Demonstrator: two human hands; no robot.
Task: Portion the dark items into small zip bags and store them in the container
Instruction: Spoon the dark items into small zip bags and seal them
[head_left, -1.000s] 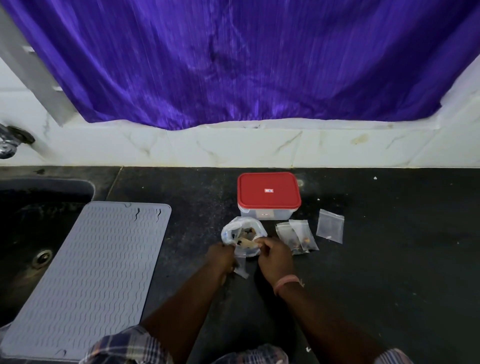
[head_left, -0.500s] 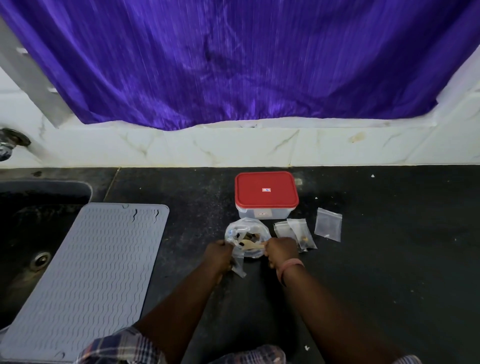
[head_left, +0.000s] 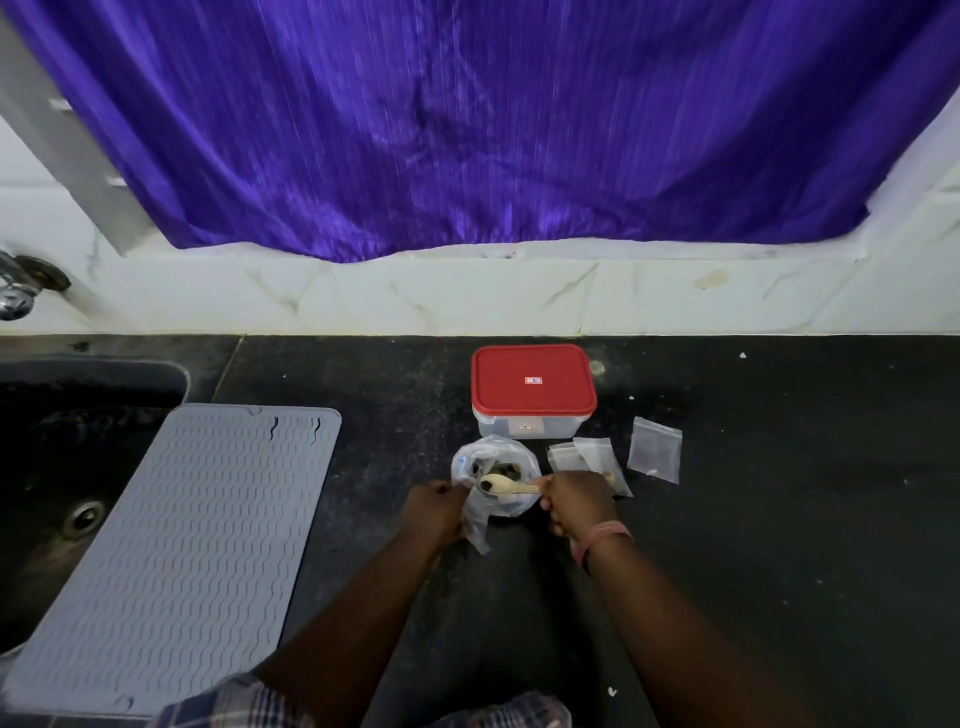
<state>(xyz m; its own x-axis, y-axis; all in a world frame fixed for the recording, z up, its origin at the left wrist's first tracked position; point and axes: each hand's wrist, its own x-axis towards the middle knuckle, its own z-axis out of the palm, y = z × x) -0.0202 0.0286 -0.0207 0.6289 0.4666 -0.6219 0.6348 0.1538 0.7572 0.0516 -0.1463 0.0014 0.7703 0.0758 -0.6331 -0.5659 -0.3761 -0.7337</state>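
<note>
The spoon (head_left: 506, 486) had swung level – 1 dark piece aboard, right hand (head_left: 574, 501) gripping its handle, left hand (head_left: 435, 512) pinching the small zip bag (head_left: 475, 519) – loading looked imminent.

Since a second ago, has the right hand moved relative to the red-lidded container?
Yes. The right hand has shifted rightward, from below the red-lidded container centre toward its right edge, drawing the spoon out.

Purple curtain (head_left: 467, 119) hangs across top, w/ white marble-look tile strip (head_left: 467, 299) below it. Dark speckled countertop (head_left: 779, 545) fills lower frame. Grey ribbed mat (head_left: 176, 545) lies at left, partly over dark sink (head_left: 62, 467); drain visible. Metal tap (head_left: 21, 291) at far left edge.
</note>
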